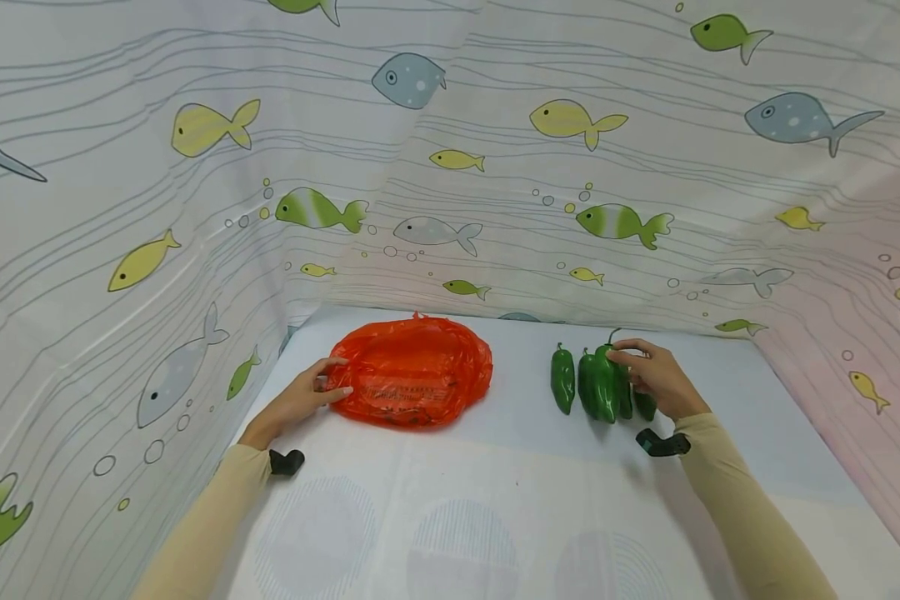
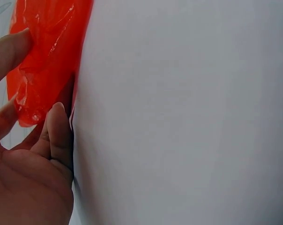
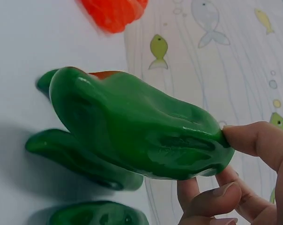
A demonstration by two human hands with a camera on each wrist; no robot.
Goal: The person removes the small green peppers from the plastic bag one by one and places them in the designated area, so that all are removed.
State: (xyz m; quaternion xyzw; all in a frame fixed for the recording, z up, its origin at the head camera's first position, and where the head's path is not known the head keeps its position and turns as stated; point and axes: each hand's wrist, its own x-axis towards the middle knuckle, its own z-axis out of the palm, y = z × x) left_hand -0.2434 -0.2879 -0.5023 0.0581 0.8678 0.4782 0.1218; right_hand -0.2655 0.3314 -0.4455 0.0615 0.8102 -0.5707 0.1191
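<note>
My right hand pinches a large glossy green pepper near its stem end, thumb and fingers on opposite sides. The pepper is raised over the other peppers in the right wrist view, its tip pointing away from the hand. Several more green peppers lie beside it, including a slim one to the left and one partly under the hand. On the left, my left hand holds the side of a crumpled red plastic bag, with fingers on both sides of its edge.
A white table with pale printed circles lies under everything. White curtains printed with fish and wavy lines enclose its back and sides. A black wrist device sits on the right wrist, and another on the left.
</note>
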